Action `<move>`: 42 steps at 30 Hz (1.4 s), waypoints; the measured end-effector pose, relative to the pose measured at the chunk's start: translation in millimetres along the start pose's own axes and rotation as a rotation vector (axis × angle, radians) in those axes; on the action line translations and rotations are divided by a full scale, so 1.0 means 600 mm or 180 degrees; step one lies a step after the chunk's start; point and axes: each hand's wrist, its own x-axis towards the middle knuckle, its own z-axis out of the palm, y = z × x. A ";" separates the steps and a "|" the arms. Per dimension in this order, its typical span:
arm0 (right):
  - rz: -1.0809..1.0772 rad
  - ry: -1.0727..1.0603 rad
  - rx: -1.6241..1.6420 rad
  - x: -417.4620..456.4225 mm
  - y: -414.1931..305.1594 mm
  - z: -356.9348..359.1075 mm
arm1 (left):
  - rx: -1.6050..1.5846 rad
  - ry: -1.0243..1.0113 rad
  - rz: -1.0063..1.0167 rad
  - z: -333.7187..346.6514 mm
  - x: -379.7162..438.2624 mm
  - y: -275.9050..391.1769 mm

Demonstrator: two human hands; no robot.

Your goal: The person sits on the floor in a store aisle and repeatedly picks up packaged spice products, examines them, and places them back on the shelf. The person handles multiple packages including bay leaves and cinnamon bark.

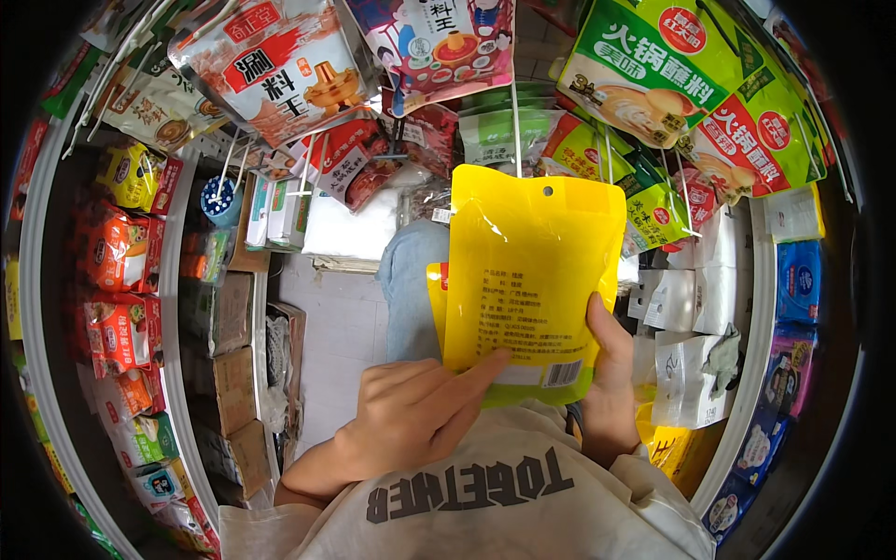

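A yellow plastic pouch point(535, 238) with a hang hole, printed text, a barcode and a green lower edge stands before my chest. My right hand point(610, 374) grips its lower right edge, thumb in front and the other fingers hidden behind. My left hand point(413, 402) holds nothing. Its index finger stretches across the pouch's lower printed lines, while the other fingers curl below. Past the pouch's left edge shows part of another yellow packet point(437, 308) with a red patch; what supports it is hidden.
Hotpot seasoning pouches point(280, 70) and dipping sauce pouches point(651, 70) hang on metal hooks point(518, 133) ahead. Orange starch bags point(119, 336) line the left shelf; cardboard boxes point(238, 392) stand beside it. White plastic-wrapped packs point(700, 378) and blue packs point(798, 280) fill the right side.
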 end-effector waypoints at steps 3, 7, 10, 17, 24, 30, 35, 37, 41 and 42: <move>0.0005 0.0107 -0.0001 0.000 -0.001 0.005 | 0.0120 -0.0281 0.0079 0.002 -0.007 -0.006; -0.0018 0.0154 0.0032 -0.001 0.000 0.007 | 0.0173 -0.0296 0.0138 0.010 -0.008 -0.005; -0.0024 0.0169 0.0029 0.001 0.001 0.007 | 0.0169 -0.0279 0.0164 0.015 -0.008 -0.005; -0.0021 0.0136 0.0103 0.003 0.002 0.007 | 0.0242 -0.0276 0.0187 0.020 -0.006 -0.003; 0.0092 0.0242 0.0224 0.004 0.004 0.010 | 0.0309 -0.0278 0.0172 0.019 -0.005 -0.003; 0.0111 0.0159 0.0340 0.005 0.006 0.013 | 0.0239 -0.0199 0.0121 0.019 0.000 0.002; 0.0119 0.0194 0.0326 0.005 0.009 0.013 | 0.0437 -0.0220 0.0197 0.022 -0.005 -0.005; 0.0128 0.0183 0.0327 0.006 0.009 0.014 | 0.0450 -0.0222 0.0203 0.023 -0.006 -0.006; 0.0143 0.0160 0.0340 0.007 0.010 0.014 | 0.0464 -0.0234 0.0215 0.024 -0.009 -0.008; 0.0145 0.0163 0.0339 0.008 0.010 0.013 | 0.0471 -0.0241 0.0216 0.024 -0.010 -0.008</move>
